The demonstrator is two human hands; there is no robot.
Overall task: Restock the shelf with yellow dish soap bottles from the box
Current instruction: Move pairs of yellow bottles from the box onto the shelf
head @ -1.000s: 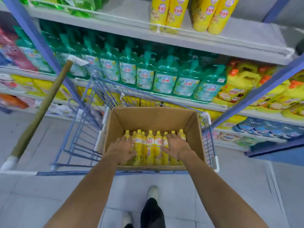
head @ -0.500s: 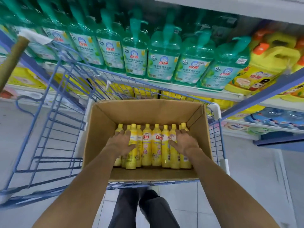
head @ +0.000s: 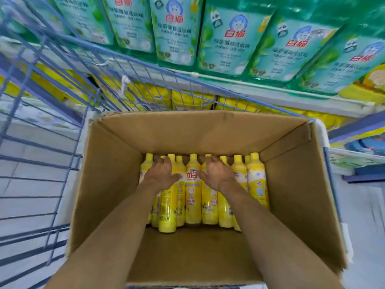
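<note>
Shelf (head: pixel 260 85), far side: its white front rail runs across the top of the view, with six green bottles (head: pixel 233 40) standing along it in one row, labels forward. Yellow packs (head: pixel 191 99) fill the tier below; their number cannot be told.

One blue wire cart (head: pixel 80 140) stands just in front of the shelf. Its left part is open wire with pale floor showing through.

One cardboard box (head: pixel 208 132) sits in the right part of the cart, flaps open and all four walls upright.

The yellow dish soap bottles (head: pixel 193 197) lie on the box floor, caps toward the far wall. About ten caps can be counted, and some bottles overlap others. The group is pushed up to the far wall, and its rightmost bottle is just beside the right wall. A gap separates the group from the left wall, and the near stretch of the box floor is bare cardboard.

Two hands reach down into the box. The left hand (head: pixel 161 175) lies over the left bottles and the right hand (head: pixel 217 175) over those right of centre. Both have fingers spread across the necks, not closed round any one bottle. One bottle shows uncovered between the thumbs.
</note>
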